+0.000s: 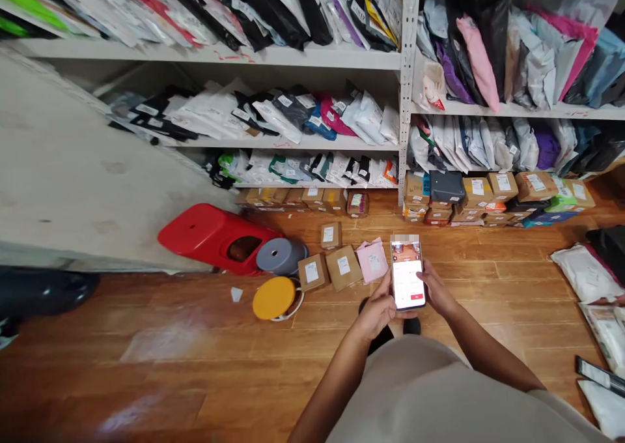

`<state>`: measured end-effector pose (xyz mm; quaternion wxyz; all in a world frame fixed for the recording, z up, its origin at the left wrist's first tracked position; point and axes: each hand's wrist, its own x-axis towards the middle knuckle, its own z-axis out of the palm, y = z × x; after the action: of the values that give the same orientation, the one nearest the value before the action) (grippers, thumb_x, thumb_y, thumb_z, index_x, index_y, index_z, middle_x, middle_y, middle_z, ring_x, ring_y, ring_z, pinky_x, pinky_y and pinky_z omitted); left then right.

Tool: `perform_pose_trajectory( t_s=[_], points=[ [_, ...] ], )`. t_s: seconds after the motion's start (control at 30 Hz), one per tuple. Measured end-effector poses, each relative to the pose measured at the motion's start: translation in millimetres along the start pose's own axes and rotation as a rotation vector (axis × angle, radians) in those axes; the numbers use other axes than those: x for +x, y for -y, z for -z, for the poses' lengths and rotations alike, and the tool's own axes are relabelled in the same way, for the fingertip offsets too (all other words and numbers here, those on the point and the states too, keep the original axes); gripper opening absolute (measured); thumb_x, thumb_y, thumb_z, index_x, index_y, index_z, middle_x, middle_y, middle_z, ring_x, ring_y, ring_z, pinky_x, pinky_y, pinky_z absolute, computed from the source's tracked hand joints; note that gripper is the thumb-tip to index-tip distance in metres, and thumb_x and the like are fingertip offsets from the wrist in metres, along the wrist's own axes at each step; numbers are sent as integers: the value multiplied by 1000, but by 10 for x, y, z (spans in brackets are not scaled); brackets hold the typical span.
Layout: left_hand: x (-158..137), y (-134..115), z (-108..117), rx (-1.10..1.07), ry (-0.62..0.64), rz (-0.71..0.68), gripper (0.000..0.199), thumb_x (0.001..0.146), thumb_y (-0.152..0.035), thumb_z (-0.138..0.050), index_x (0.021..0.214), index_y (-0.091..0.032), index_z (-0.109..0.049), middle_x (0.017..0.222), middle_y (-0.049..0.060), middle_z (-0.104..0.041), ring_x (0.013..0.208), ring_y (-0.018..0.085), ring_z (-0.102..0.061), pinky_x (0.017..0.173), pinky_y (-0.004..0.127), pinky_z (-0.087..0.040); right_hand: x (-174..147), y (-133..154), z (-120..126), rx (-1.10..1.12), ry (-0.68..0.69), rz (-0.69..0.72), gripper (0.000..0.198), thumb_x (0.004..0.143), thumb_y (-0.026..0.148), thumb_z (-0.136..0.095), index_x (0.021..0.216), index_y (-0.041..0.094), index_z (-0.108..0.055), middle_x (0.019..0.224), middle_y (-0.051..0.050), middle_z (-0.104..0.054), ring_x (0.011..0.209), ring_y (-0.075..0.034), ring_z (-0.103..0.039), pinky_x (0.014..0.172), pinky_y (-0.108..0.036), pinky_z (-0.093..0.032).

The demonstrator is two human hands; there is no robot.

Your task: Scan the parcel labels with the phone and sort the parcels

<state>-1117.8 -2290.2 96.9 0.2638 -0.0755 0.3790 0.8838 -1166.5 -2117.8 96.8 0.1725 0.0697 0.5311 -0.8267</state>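
A smartphone with a lit screen is held upright in front of my body. My left hand is closed around its left side and lower edge. On the other side, my right hand grips the phone's right edge, its thumb over the screen; its other fingers are mostly hidden behind the phone. The screen shows a picture at the top, a white area and a red button low down, with text too small to read. Just beyond my left hand, a pink parcel lies on the floor.
Labelled cardboard boxes sit beside a grey round stool, a yellow round stool and a red plastic bin. Shelves full of bagged parcels stand ahead. More boxes line the floor below; white packages lie at right.
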Motion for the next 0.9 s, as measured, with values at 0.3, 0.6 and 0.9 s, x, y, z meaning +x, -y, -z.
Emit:
perform_pose_trajectory(
  t_s=[0.3, 0.6, 0.9],
  points=[
    [-47, -701, 479, 94, 96, 24, 114, 71, -17, -76, 169, -41, -23, 154, 10, -58, 118, 37, -68, 79, 38, -64, 322, -248, -659, 22, -97, 115, 43, 73, 40, -82, 110, 26, -68, 101, 0, -79, 93, -23, -72, 83, -31, -57],
    [-104, -1257, 1511, 26, 107, 173, 110, 62, -18, -68, 165, -36, -31, 147, 11, -60, 109, 32, -70, 82, 40, -62, 865, -969, -1354, 201, -96, -96, 48, 73, 47, -89, 111, 26, -69, 109, -4, -81, 99, -27, -75, 91, -40, -59],
    [293, -596, 2820, -195, -304, 325, 73, 70, -40, -78, 140, -27, -60, 133, 11, -67, 118, 34, -66, 86, 42, -60, 1340, -2056, -1035, 77, 38, -343, 84, 60, 30, -100, 135, 31, -62, 123, -8, -78, 109, -33, -74, 97, -48, -57]
  ],
)
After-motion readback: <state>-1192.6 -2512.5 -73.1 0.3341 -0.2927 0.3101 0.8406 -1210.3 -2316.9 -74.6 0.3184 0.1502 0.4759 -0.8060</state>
